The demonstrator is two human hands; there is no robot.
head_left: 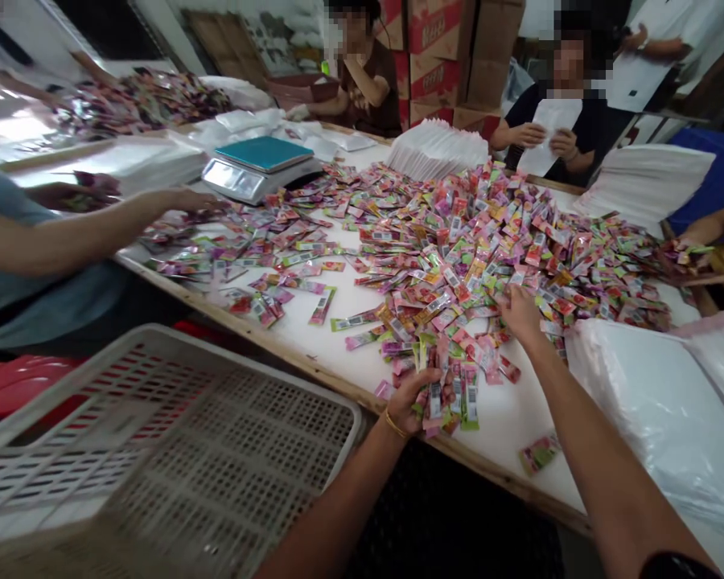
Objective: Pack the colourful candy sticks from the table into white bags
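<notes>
A wide heap of small colourful sachets (458, 241) covers the white table (338, 338). My left hand (413, 398), with a gold bangle at the wrist, is closed around a fanned bunch of sachets (450, 390) near the table's front edge. My right hand (519, 314) reaches forward into the heap, its fingers down on the packets; whether it grips one is unclear.
An empty white plastic crate (157, 450) stands at my lower left. A digital scale (259, 165) sits at the far left of the table. Stacks of white bags (652, 394) lie at right and at the back (438, 149). A co-worker's arm (96, 221) reaches in from the left; others sit opposite.
</notes>
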